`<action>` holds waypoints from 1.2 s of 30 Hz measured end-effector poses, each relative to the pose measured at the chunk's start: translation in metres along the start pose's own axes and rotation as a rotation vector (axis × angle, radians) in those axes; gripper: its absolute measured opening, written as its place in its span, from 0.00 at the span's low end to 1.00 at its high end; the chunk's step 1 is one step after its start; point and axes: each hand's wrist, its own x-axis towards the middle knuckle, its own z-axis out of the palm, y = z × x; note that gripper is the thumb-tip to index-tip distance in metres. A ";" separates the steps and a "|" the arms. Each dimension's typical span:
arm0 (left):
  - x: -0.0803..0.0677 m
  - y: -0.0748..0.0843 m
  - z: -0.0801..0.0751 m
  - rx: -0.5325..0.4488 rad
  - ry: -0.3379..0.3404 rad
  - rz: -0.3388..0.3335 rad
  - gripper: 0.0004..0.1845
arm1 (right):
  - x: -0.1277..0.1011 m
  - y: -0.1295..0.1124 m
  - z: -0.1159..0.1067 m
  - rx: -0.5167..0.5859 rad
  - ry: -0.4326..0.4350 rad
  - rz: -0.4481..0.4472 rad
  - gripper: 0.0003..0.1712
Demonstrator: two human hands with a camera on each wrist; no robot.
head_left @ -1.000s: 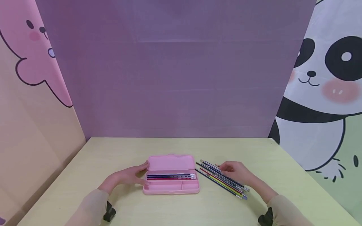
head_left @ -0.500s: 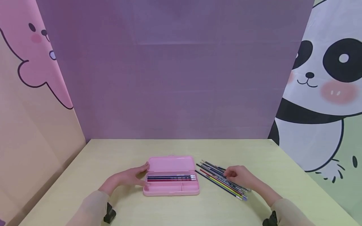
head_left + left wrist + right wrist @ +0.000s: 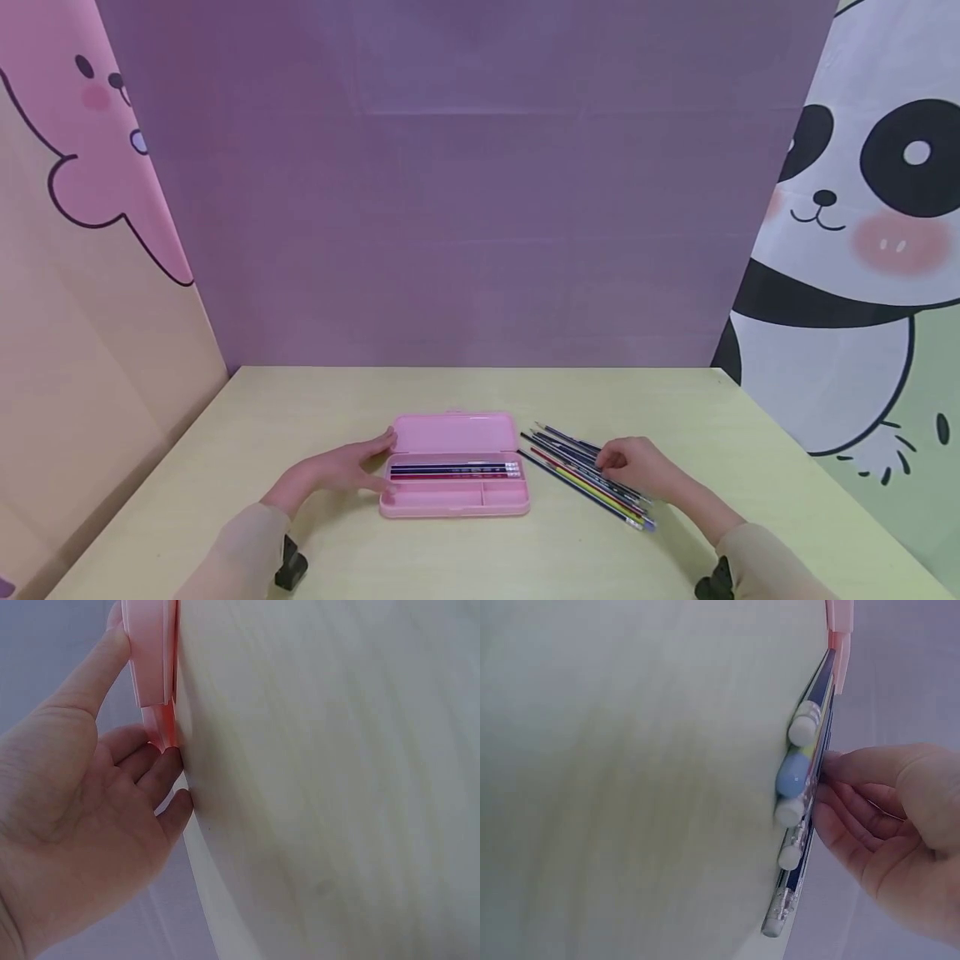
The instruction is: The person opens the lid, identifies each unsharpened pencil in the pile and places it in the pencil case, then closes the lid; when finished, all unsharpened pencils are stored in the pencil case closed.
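An open pink pencil case (image 3: 450, 498) lies on the pale table, its lid (image 3: 453, 433) folded back, with three pencils (image 3: 453, 470) in the long compartment. My left hand (image 3: 341, 471) rests at the case's left end, thumb along the lid and straight fingers against the tray; the left wrist view shows the left hand (image 3: 97, 817) touching the pink case (image 3: 154, 652). Right of the case lies a fan of several loose pencils (image 3: 585, 483). My right hand (image 3: 633, 465) sits on them, fingers curled. In the right wrist view the right hand (image 3: 885, 817) pinches at the eraser-tipped pencils (image 3: 804, 772).
The yellow-green table (image 3: 480, 558) is walled in by a purple backdrop (image 3: 465, 208), a pink bear panel (image 3: 90, 208) on the left and a panda panel (image 3: 862, 233) on the right. Black wrist mounts (image 3: 288, 567) show near the front edge.
My right hand has slid slightly right and toward me along the loose pencils, fingers curling onto them. The left hand and the case have not moved.
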 end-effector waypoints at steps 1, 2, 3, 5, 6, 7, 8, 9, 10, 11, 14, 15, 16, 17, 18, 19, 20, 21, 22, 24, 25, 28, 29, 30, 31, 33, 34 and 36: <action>0.000 0.000 0.000 0.000 0.000 -0.005 0.54 | 0.000 0.000 0.000 -0.008 0.001 -0.002 0.03; 0.000 0.000 0.000 0.000 0.000 -0.009 0.54 | -0.001 0.000 -0.001 -0.016 0.001 -0.006 0.03; 0.001 0.000 0.000 -0.001 0.000 -0.012 0.53 | -0.001 0.000 -0.001 -0.024 0.001 -0.006 0.03; 0.001 0.000 0.000 -0.001 -0.001 -0.018 0.53 | -0.002 -0.001 -0.002 -0.040 0.004 -0.004 0.03; 0.001 0.000 0.001 -0.003 -0.001 -0.018 0.53 | -0.002 -0.001 -0.003 -0.049 0.002 -0.005 0.03; 0.001 -0.001 0.001 -0.003 -0.002 -0.018 0.53 | -0.002 -0.001 -0.003 -0.059 0.003 -0.008 0.03; 0.001 -0.001 0.001 -0.003 -0.002 -0.016 0.53 | -0.002 -0.001 -0.004 -0.068 0.005 -0.013 0.03; 0.001 -0.001 0.001 -0.003 -0.002 -0.013 0.53 | -0.003 -0.001 -0.004 -0.077 0.007 -0.011 0.03; 0.001 -0.001 0.001 -0.004 -0.002 -0.009 0.53 | -0.003 0.000 -0.004 -0.083 0.009 -0.012 0.03; 0.001 -0.001 0.001 -0.006 -0.002 -0.004 0.53 | -0.003 0.000 -0.004 -0.086 0.009 -0.012 0.03; 0.000 -0.001 0.001 -0.010 -0.005 0.009 0.54 | -0.003 0.000 -0.003 -0.089 0.011 -0.005 0.03; 0.000 -0.001 0.001 -0.013 -0.006 0.011 0.54 | -0.003 0.000 -0.003 -0.088 0.009 -0.004 0.03; 0.000 -0.001 0.001 -0.014 -0.006 0.013 0.54 | -0.004 0.000 -0.003 -0.085 0.009 0.001 0.03; 0.000 -0.002 0.001 -0.015 -0.007 0.013 0.54 | -0.004 -0.001 -0.002 -0.085 0.007 0.005 0.03; 0.000 -0.002 0.002 -0.016 -0.007 0.013 0.54 | -0.004 -0.001 -0.002 -0.086 0.006 0.007 0.04; -0.001 -0.001 0.002 -0.017 -0.007 0.012 0.54 | -0.004 -0.001 -0.002 -0.089 0.005 0.007 0.04; -0.001 -0.002 0.002 -0.018 -0.007 0.011 0.54 | -0.005 -0.001 -0.002 -0.092 0.002 0.008 0.03; -0.001 -0.002 0.003 -0.018 -0.007 0.010 0.54 | -0.005 -0.001 -0.002 -0.089 0.000 0.014 0.03; -0.002 -0.002 0.003 -0.018 -0.007 0.007 0.54 | -0.005 -0.001 -0.002 -0.086 0.000 0.022 0.04; -0.003 -0.002 0.004 -0.015 -0.008 0.005 0.54 | -0.006 -0.001 -0.002 -0.078 0.001 0.029 0.04; -0.003 -0.002 0.004 -0.016 -0.008 0.006 0.54 | -0.006 -0.001 -0.003 -0.072 0.004 0.034 0.04; -0.003 -0.002 0.004 -0.014 -0.009 0.009 0.54 | -0.007 -0.002 -0.006 -0.035 0.019 0.028 0.04; -0.003 -0.001 0.003 -0.012 -0.010 0.011 0.54 | -0.007 -0.002 -0.007 -0.029 0.025 0.014 0.04; -0.003 -0.001 0.003 -0.007 -0.011 0.012 0.54 | -0.007 -0.002 -0.009 -0.022 0.032 0.001 0.03; -0.003 -0.001 0.002 -0.004 -0.011 0.010 0.53 | -0.007 -0.003 -0.010 -0.017 0.037 -0.009 0.03; -0.002 0.000 0.001 -0.001 -0.012 0.008 0.53 | -0.007 -0.003 -0.013 -0.013 0.045 -0.031 0.03; -0.002 0.001 0.000 0.001 -0.011 0.007 0.53 | -0.007 -0.003 -0.014 -0.011 0.049 -0.031 0.03; -0.001 0.001 0.000 0.005 -0.010 0.004 0.54 | -0.007 -0.002 -0.015 0.002 0.049 -0.017 0.03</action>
